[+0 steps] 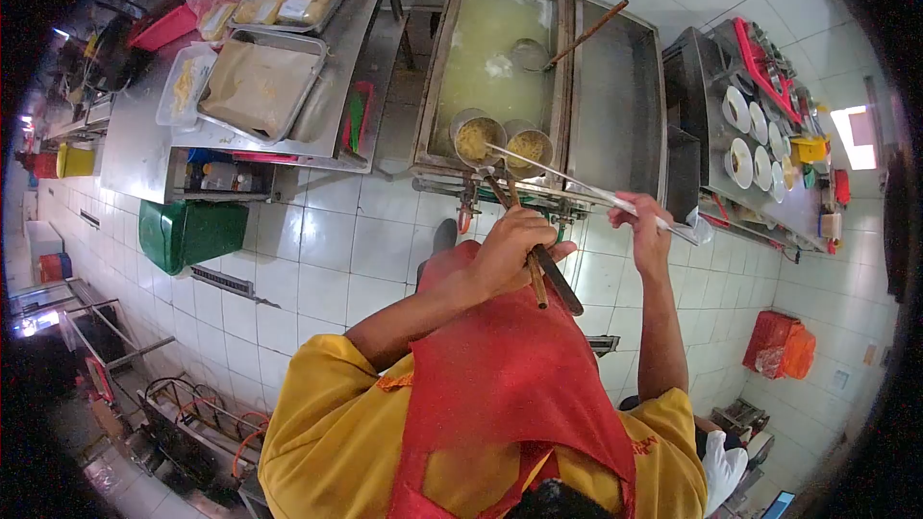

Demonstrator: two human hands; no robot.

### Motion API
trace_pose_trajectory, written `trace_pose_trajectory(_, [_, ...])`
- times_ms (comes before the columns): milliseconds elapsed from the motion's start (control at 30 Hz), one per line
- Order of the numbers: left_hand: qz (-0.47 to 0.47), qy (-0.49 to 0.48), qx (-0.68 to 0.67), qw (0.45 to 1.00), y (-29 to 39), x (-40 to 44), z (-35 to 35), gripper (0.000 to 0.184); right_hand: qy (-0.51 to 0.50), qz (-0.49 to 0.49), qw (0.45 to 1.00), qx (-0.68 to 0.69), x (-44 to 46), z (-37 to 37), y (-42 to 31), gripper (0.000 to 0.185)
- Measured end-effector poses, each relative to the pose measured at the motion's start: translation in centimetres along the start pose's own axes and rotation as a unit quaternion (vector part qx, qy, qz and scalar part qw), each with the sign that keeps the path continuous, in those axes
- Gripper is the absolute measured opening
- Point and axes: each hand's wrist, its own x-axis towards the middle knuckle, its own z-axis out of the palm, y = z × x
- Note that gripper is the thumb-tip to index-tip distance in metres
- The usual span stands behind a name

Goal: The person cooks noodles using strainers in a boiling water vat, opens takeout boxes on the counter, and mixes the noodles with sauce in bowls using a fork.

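Well out to the left of the left hand, a green bin (187,242) stands on the tiled floor, and just beyond it a steel table (336,67) bears a paper-lined tray (306,86) and, farther from the hands, a second tray (332,0) with wrapped packs (298,8) in it. Directly ahead of the left hand is a steel vat (431,72) of cloudy, yellowish liquid (486,48); at its near edge, side by side, are a left strainer (476,117) and a right strainer (522,125), both holding noodles (471,144). Whether their bottoms touch the liquid cannot be told. The left hand (519,248) is closed in a fist around the strainers' two long handles (536,284), whose ends stick out on the near side. Beyond both hands, a ladle with a brown handle (588,34) leans over the vat's right wall. Between the hands slant long, thin pale rods (567,178), their tips at the left strainer's noodles; the right hand (639,221), partly closed, pinches them near the other end. Ahead of the right hand lies a second basin (615,96). Farther right, a steel counter (716,106) carries rows of pale bowls (762,170).
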Motion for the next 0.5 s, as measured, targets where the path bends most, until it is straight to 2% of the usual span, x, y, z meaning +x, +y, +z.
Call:
trace_pose_trajectory(67, [0.002, 0.004, 0.004, 1.0, 0.2, 0.2, -0.2, 0.041, 0.021, -0.031, 0.999, -0.028, -0.4, -0.3, -0.8, 0.038])
trace_pose_trajectory(300, [0.01, 0.004, 0.016, 1.0, 0.3, 0.4, 0.1, 0.04, 0.035, 0.012, 0.998, -0.059, -3.2, 2.1, 0.3, 0.033])
trace_pose_trajectory(367, [0.011, 0.02, 0.011, 1.0, 0.0, 0.3, 0.4, 0.04, 0.064, 0.004, 0.989, -0.134, -4.3, 3.9, -0.8, 0.033])
trace_pose_trajectory(500, [0.011, 0.001, 0.005, 1.0, -0.2, 0.6, 0.3, 0.039, 0.07, -0.017, 0.99, -0.118, -6.7, 5.3, 0.5, 0.039])
